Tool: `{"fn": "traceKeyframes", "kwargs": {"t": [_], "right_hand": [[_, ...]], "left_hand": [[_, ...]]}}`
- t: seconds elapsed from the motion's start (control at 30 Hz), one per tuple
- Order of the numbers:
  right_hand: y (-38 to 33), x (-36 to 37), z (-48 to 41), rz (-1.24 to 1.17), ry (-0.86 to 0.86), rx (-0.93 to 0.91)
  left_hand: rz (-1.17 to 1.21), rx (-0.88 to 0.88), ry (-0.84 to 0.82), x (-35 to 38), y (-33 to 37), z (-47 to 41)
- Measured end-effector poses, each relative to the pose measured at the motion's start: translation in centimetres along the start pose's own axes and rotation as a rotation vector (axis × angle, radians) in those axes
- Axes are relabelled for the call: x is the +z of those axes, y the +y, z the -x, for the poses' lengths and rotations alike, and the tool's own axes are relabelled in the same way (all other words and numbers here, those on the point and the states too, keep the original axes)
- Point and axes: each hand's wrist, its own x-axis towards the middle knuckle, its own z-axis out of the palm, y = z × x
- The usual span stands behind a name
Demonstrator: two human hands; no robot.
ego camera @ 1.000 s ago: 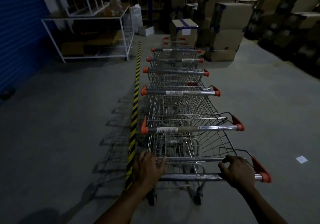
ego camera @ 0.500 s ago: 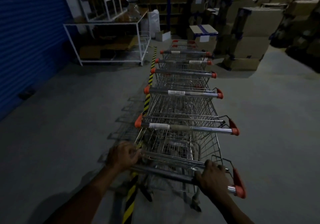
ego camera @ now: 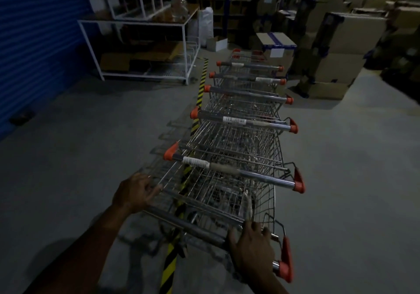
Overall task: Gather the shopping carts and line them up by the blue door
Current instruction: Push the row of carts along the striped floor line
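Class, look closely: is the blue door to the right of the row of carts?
No, the door lies left of the carts; boxes stand on the right.

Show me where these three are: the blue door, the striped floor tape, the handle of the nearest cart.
blue door [ego camera: 34, 55]: head view, ribbed panel at far left.
striped floor tape [ego camera: 202, 80]: head view, far stretch of the yellow-black stripes.
nearest cart handle [ego camera: 193, 227]: head view, bare middle of the bar.

Left hand [ego camera: 134, 193] and right hand [ego camera: 252, 248] hold the nearest cart handle [ego camera: 200, 232].
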Motion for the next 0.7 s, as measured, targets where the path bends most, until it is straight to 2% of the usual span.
{"fn": "traceKeyframes", "kwargs": {"t": [0.1, 0.27, 0.37, 0.7], "right_hand": [[-1.4, -0.9, -1.2, 0.194, 0.115, -0.135], [1.0, -1.8, -2.9, 0.189, 0.275, -0.12], [3.4, -2.4, -4.6, 0.115, 0.189, 0.002], [9.2, -4.6, -8.7, 0.134, 0.2, -0.038]], "left_hand": [[-0.022, -0.019, -0.088, 0.7, -1.3, -1.7], [0.044, -0.136, -0.182, 0.7, 2.1, -2.0], [0.015, -0.157, -0.248, 1.1, 4.3, -2.0], [-0.104, -0.247, -0.394, 1.4, 10.5, -2.6]]}}
